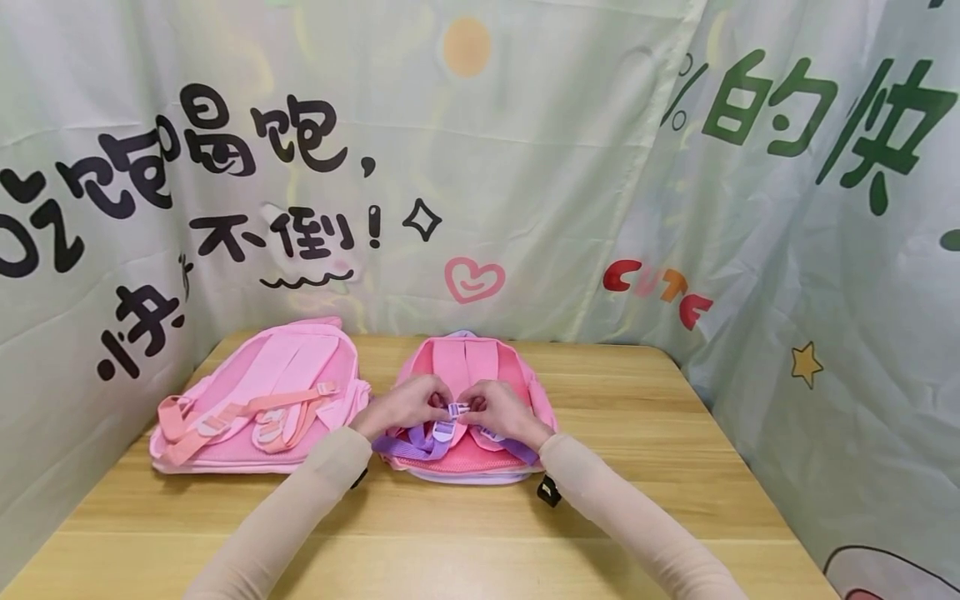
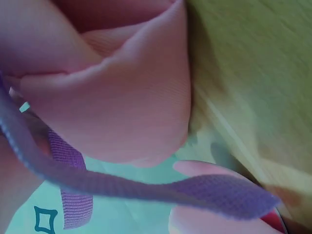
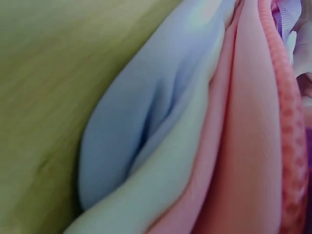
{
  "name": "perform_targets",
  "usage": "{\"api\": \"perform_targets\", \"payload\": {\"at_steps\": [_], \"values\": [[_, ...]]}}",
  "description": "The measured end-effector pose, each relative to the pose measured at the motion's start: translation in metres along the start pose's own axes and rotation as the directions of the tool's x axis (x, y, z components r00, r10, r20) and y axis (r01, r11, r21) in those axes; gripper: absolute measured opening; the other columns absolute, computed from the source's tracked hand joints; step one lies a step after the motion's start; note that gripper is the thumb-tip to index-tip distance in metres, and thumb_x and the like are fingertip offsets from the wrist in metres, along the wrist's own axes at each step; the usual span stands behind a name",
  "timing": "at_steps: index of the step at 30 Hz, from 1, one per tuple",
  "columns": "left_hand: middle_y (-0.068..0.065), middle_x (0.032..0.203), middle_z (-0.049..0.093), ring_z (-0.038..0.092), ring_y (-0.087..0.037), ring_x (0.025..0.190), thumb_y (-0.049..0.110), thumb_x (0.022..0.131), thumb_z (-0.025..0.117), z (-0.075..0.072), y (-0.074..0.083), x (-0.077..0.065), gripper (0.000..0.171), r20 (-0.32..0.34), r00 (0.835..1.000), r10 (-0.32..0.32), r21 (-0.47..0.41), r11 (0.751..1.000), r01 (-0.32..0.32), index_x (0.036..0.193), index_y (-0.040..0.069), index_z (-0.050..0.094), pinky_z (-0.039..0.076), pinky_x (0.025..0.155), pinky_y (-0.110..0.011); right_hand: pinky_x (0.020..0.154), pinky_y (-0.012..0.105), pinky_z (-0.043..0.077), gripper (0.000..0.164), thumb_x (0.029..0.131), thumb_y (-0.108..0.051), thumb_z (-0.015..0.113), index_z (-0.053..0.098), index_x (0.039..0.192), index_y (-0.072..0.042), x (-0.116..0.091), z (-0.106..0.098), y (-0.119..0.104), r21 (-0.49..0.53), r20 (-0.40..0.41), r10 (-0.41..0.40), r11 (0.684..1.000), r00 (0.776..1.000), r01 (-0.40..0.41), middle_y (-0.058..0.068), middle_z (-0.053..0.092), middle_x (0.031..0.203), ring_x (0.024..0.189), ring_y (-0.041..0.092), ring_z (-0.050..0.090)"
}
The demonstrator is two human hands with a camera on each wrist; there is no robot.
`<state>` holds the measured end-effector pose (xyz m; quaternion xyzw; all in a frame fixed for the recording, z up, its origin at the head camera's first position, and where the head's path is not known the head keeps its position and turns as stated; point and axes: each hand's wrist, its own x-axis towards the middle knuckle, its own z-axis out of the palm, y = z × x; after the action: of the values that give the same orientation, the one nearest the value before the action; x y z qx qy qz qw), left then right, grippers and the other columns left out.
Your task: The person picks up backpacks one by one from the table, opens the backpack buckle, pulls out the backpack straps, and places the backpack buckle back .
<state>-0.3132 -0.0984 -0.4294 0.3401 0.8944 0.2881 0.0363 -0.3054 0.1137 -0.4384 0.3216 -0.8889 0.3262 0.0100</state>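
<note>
A pink backpack (image 1: 467, 358) lies on the table with its strap side up, its purple straps (image 1: 420, 443) spread over the lower half. Above its middle, a small pale side-release buckle (image 1: 457, 409) sits between both hands. The left hand (image 1: 408, 403) pinches the buckle's left end between thumb and fingers. From the other side the right hand (image 1: 501, 407) pinches its right end. In the left wrist view a loose purple strap (image 2: 146, 187) hangs across a pink fabric flap. The right wrist view shows the bag's layered side (image 3: 248, 122); the hand is barely visible at the edge.
To the left lies a second pink backpack (image 1: 262, 375) with orange straps (image 1: 281, 400), close beside the first. Printed curtains (image 1: 525, 167) stand around the back and sides of the wooden table (image 1: 450, 550). A dark wrist device (image 1: 549, 491) sits under the right wrist.
</note>
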Motion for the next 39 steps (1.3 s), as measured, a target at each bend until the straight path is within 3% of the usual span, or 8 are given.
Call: {"api": "perform_targets", "payload": {"at_steps": [5,14,20,26,33,39], "values": [[0.002,0.085,0.068,0.059,-0.005,0.076,0.013,0.084,0.076,0.003,-0.001,-0.003,0.010,-0.020,1.000,0.019,0.050,0.999,-0.018,0.093,0.010,0.073,0.050,0.071,-0.022,0.070,0.020,0.047,0.017,0.082,-0.021,0.080,0.076,0.097,-0.015,0.004,0.004,-0.005,-0.079,0.012,-0.019,0.997,1.000,0.020,-0.005,0.068,0.085,0.079,0.008,0.059],[-0.003,0.087,0.072,0.062,-0.007,0.078,0.008,0.081,0.077,-0.005,-0.003,-0.003,0.013,0.008,0.999,0.039,-0.043,0.998,-0.039,0.094,0.005,0.075,0.052,0.072,-0.021,0.071,0.019,0.049,0.011,0.086,-0.023,0.076,0.075,0.096,-0.017,0.003,0.006,-0.004,-0.083,0.029,-0.036,0.996,0.999,0.039,-0.010,0.069,0.081,0.075,0.001,0.060],[0.002,0.080,0.071,0.059,-0.007,0.074,0.006,0.080,0.077,-0.007,-0.004,-0.001,0.007,0.010,1.000,0.019,-0.035,0.999,-0.018,0.086,0.009,0.075,0.051,0.071,-0.024,0.071,0.020,0.050,0.008,0.088,-0.022,0.073,0.072,0.094,-0.017,0.001,0.007,-0.004,-0.074,0.014,-0.061,0.995,0.998,0.062,-0.010,0.068,0.080,0.075,0.001,0.060],[0.005,0.075,0.067,0.058,-0.007,0.070,0.006,0.085,0.072,-0.004,-0.004,-0.001,0.007,-0.004,0.999,-0.033,-0.066,0.997,0.033,0.080,0.011,0.072,0.049,0.070,-0.024,0.070,0.019,0.052,0.019,0.084,-0.019,0.077,0.073,0.102,-0.014,0.001,0.011,-0.003,-0.049,0.000,-0.062,0.997,0.998,0.062,-0.005,0.070,0.084,0.076,0.002,0.062],[0.001,0.078,0.068,0.058,-0.007,0.070,0.007,0.088,0.069,-0.006,-0.004,0.000,0.005,0.005,0.999,-0.045,-0.116,0.992,0.046,0.085,0.008,0.073,0.049,0.070,-0.024,0.070,0.019,0.052,0.014,0.085,-0.018,0.076,0.074,0.098,-0.017,0.001,0.013,0.000,-0.061,-0.036,-0.082,0.995,0.996,0.080,-0.008,0.069,0.080,0.074,0.001,0.062],[0.000,0.080,0.071,0.058,-0.008,0.072,0.009,0.089,0.069,-0.009,-0.004,0.001,0.006,0.038,0.996,-0.083,-0.172,0.981,0.088,0.088,0.007,0.075,0.049,0.072,-0.026,0.076,0.021,0.054,0.020,0.085,-0.013,0.074,0.074,0.105,-0.015,-0.003,0.012,0.002,0.037,-0.061,-0.061,0.997,0.996,0.064,-0.005,0.070,0.085,0.080,0.003,0.064]]}}
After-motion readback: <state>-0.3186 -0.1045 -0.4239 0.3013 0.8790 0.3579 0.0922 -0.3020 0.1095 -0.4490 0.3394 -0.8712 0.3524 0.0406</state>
